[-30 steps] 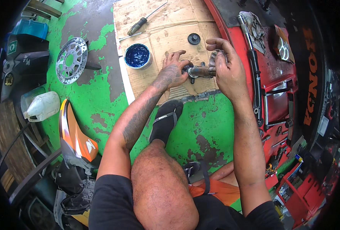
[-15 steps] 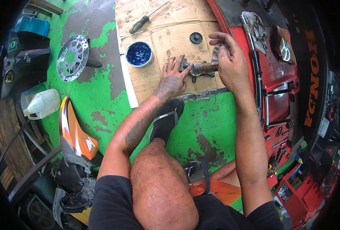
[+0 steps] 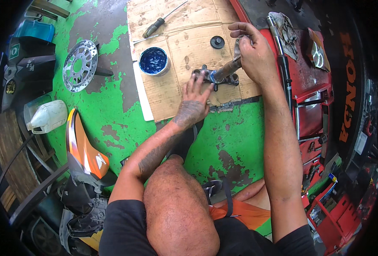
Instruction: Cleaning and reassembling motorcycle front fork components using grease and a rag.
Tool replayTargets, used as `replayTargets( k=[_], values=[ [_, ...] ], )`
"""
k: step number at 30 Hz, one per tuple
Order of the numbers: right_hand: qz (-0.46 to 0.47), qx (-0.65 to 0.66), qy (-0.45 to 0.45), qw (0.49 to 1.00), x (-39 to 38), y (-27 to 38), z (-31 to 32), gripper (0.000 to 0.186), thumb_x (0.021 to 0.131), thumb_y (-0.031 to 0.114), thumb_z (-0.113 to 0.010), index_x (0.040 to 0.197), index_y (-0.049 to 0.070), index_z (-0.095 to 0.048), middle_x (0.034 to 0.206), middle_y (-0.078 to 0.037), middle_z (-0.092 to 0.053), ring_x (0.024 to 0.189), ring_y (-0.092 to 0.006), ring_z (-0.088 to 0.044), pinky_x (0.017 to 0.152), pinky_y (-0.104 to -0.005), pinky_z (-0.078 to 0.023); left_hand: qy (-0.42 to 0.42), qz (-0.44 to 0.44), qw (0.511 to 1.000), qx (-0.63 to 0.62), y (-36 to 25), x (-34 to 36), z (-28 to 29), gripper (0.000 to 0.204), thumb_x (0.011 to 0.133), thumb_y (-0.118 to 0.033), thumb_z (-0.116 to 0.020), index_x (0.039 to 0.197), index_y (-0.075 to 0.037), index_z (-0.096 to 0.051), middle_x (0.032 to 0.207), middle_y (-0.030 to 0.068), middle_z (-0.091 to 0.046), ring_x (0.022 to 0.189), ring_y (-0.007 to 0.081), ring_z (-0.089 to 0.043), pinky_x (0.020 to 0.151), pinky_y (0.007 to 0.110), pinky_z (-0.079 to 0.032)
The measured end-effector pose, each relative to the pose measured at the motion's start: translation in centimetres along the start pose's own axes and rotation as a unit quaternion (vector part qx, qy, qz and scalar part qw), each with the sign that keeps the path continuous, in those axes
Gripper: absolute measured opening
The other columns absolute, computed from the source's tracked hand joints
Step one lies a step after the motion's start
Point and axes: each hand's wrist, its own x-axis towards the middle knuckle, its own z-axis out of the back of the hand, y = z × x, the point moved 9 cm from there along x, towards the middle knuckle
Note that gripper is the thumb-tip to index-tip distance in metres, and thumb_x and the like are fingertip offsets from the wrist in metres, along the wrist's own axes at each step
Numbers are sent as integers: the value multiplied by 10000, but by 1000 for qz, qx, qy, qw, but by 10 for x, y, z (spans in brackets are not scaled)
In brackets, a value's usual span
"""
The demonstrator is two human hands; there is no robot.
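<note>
A motorcycle steering stem (image 3: 228,71) rises at a tilt from its dark lower clamp (image 3: 229,79), which rests on a cardboard sheet (image 3: 184,96). A blue ring of grease shows around the stem's foot. My right hand (image 3: 257,57) is closed about the upper end of the stem, with the forefinger partly stretched out. Something greyish shows beneath its fingers; I cannot tell what. My left hand (image 3: 194,97) lies open, fingers spread, with its fingertips at the clamp's left end. Left of the clamp stands a tub of blue grease (image 3: 153,61).
A round black cap (image 3: 217,42) and a screwdriver (image 3: 154,28) lie farther up the cardboard. On the green floor to the left are a brake disc (image 3: 80,65), a white jug (image 3: 48,116) and an orange fairing panel (image 3: 85,147). A red tool cabinet (image 3: 310,100) borders the right.
The stem has tilted more upright, and its clamp has turned flatter to the cardboard. My left hand has drawn slightly down and left. My right hand has shifted a little upward with the stem.
</note>
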Motion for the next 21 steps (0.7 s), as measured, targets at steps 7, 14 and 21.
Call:
replayTargets(
  k=[7, 14, 21],
  values=[
    [-11, 23, 0, 1000, -5, 2, -2, 327, 951, 89, -435, 1180, 45, -664, 1094, -146, -710, 963, -254, -689, 873, -361, -527, -55, 5, 997, -61, 34, 62, 34, 643, 770, -163, -705, 1393, -267, -584, 1570, 215, -278, 1434, 454, -278, 1167, 573, -275],
    [9, 21, -7, 1000, -3, 3, 0, 320, 951, 90, -439, 1168, 37, -668, 1071, -149, -714, 965, -256, -692, 876, -362, -530, 19, -25, 999, -3, 32, 54, 11, 708, 751, -178, -724, 1429, -295, -556, 1581, 183, -279, 1444, 443, -268, 1151, 602, -280],
    [9, 21, -6, 1000, 11, 2, 1, 315, 945, 91, -448, 1160, 30, -670, 1037, -134, -717, 939, -229, -687, 863, -364, -533, -13, 3, 999, 41, 9, 19, 3, 876, 727, -134, -721, 1539, -189, -398, 1627, 212, -184, 1481, 468, -192, 1167, 597, -231]
  ],
)
